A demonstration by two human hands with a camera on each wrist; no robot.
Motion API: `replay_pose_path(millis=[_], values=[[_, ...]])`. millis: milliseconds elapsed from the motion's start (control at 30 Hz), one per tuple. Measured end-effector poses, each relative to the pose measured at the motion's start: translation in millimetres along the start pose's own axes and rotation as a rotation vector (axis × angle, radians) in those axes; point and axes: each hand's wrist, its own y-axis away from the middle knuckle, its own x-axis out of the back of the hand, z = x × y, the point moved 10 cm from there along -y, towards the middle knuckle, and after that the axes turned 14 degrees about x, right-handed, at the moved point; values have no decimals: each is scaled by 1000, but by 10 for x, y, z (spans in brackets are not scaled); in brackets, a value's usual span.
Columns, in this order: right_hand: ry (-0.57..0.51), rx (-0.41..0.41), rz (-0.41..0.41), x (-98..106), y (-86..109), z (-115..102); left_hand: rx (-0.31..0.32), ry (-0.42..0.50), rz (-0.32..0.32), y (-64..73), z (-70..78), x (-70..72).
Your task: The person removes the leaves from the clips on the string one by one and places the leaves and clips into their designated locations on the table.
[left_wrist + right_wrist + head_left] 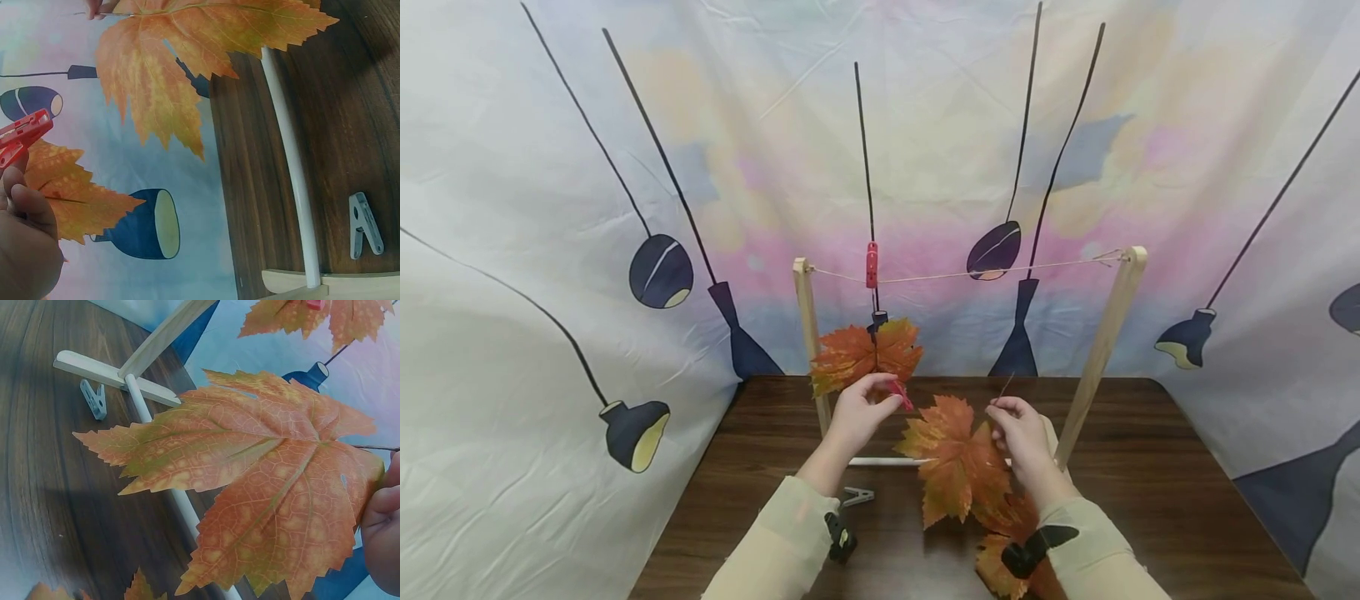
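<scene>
My left hand (853,417) pinches a red clothespin (900,395) between thumb and fingers, in front of the hanging leaf. In the left wrist view this clothespin (30,130) points up and away from the fingertips. My right hand (1024,440) pinches the thin stem of an orange maple leaf (958,458), whose blade spreads to the left, seen broad in the right wrist view. Another orange maple leaf (846,358) hangs behind my left hand, below a second red clothespin (872,265) clipped on the string (955,277).
The string runs between two wooden posts (1101,350) joined low down by a white rod (880,462). A grey clothespin (857,497) lies on the dark wooden table (760,467). More orange leaves (1000,567) lie under my right forearm. A printed cloth (925,150) hangs behind.
</scene>
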Motion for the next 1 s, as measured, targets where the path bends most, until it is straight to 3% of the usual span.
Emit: replay_pose_path(millis=[233, 500, 1000], values=[[-4, 0, 47, 113, 4, 47, 41, -55, -6, 31, -88, -12], [-13, 0, 54, 167, 11, 85, 128, -50, -64, 60, -257, -58], [-25, -25, 47, 245, 58, 171, 129, -110, -71, 120, -489, -54]])
